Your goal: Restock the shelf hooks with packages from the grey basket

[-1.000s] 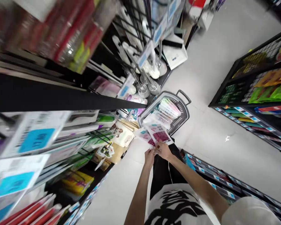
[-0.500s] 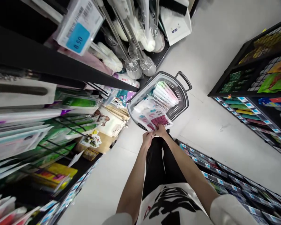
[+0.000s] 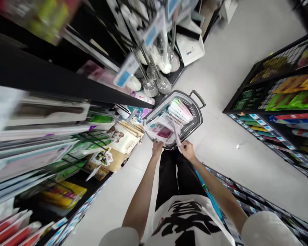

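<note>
White shirt (image 3: pixel 192 218): loose cloth with bold black lettering across it; below it, matte black trousers (image 3: pixel 166 179).
Left hand (image 3: pixel 157 147): fingers pinching the near edge of a flat packet (image 3: pixel 157 131), which lies level over the near end of the basket (image 3: pixel 200 118); the packet is glossy, white, with a magenta block and smaller pink and blue print.
Right hand (image 3: pixel 188 150): fingers pinching the near end of a second packet (image 3: pixel 177 136), seen nearly edge-on as a thin, pale pink strip leaning over the basket rim.
Basket: grey plastic with rounded corners, a darker rim, rows of small punched holes and a looped handle at the far end; inside, a fanned row of thin packs (image 3: pixel 181 111) in white, green and pink.
Floor (image 3: pixel 215 143): smooth, pale grey, with faint seams and a small white scrap to the right.
Left rack (image 3: pixel 92 133): thin plastic sleeves on black wire hooks, then stacked paper goods lower down.
Brushes (image 3: pixel 151 87): long metal-looking handles, rounded ends in clear wrap, beyond the basket; a white dustpan (image 3: pixel 191 51) stands past them.
Right shelves (image 3: pixel 246 89): black, angular units with wire mesh, bright bags and blue-and-white price tags.
</note>
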### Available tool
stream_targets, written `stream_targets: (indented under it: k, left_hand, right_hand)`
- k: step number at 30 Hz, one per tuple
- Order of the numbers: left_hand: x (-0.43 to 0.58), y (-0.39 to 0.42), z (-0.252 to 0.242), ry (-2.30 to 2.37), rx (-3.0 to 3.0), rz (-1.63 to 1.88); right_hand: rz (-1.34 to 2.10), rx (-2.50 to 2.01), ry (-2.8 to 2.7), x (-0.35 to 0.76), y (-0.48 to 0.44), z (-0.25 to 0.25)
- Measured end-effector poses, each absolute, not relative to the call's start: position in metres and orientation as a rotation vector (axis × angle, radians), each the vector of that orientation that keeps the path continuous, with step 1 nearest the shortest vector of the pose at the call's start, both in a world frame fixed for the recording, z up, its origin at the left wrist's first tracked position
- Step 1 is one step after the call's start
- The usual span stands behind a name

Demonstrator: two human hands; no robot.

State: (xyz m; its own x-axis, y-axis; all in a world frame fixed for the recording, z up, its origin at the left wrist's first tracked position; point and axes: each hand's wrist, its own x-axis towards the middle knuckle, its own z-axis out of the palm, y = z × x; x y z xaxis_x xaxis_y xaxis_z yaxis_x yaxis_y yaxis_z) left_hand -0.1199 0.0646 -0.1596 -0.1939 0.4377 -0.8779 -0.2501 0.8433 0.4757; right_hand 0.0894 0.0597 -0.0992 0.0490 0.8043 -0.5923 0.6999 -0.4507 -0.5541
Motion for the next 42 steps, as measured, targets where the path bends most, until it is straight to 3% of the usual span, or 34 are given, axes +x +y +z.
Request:
stream_targets:
  k: [7, 12, 16, 21, 25, 28, 36, 42]
  left_hand:
    - [-0.096, 0.062, 0.043, 1.094, 0.331, 0.562]
    - [-0.098, 0.046, 0.13, 1.294, 0.648, 0.671]
    - [-0.119, 0.034, 0.17, 1.313, 0.748, 0.92]
    - [-0.148, 0.01, 0.226, 1.373, 0.588, 1.315]
    - [-0.161, -0.015, 0.256, 1.376, 0.49, 1.549]
    - [-0.166, -0.03, 0.264, 1.435, 0.501, 1.571]
    - [-0.206, -0.054, 0.295, 1.788, 0.886, 1.485]
    - [-0.235, -0.064, 0.316, 1.884, 0.831, 1.586]
  right_hand:
    - [1.308, -1.576, -1.843, 0.071, 0.016, 0.076]
    - [1.199, -1.236, -2.176, 0.051, 0.001, 0.162]
    - [1.231, -1.047, -2.092, 0.059, 0.007, 0.207]
    - [1.011, -1.389, -1.575, 0.081, 0.033, 0.233]
    - [1.628, -1.081, -1.569, 0.073, 0.055, 0.249]
    - [1.86, -0.908, -1.667, 0.048, 0.06, 0.264]
    - [1.684, -0.979, -1.758, -0.017, 0.056, 0.294]
    - [1.668, -0.986, -1.667, -0.057, 0.051, 0.317]
